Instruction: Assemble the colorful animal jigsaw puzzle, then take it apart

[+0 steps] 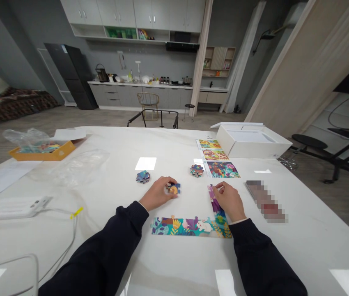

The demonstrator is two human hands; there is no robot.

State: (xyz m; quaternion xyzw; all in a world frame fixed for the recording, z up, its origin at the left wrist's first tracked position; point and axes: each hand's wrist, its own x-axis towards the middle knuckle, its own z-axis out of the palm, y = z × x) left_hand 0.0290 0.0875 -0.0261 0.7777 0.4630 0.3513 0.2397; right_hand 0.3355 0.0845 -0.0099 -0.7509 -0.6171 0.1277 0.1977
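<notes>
A joined strip of colourful puzzle pieces (189,226) lies on the white table (174,255), with a short column of pieces (214,203) rising from its right end. My right hand (230,200) rests on that column, fingers pinched at its top. My left hand (157,193) is closed on a loose puzzle piece (174,188) lying on the table. Two small piles of loose pieces lie further back, one pile (143,176) to the left and another pile (197,170) to the right.
A sheet of reference pictures (217,161) and an open white box (251,142) lie at the back right. A yellow box with bagged pieces (43,150), a clear plastic bag (72,164) and a white power strip with cable (14,207) sit on the left. Chairs stand beyond the table.
</notes>
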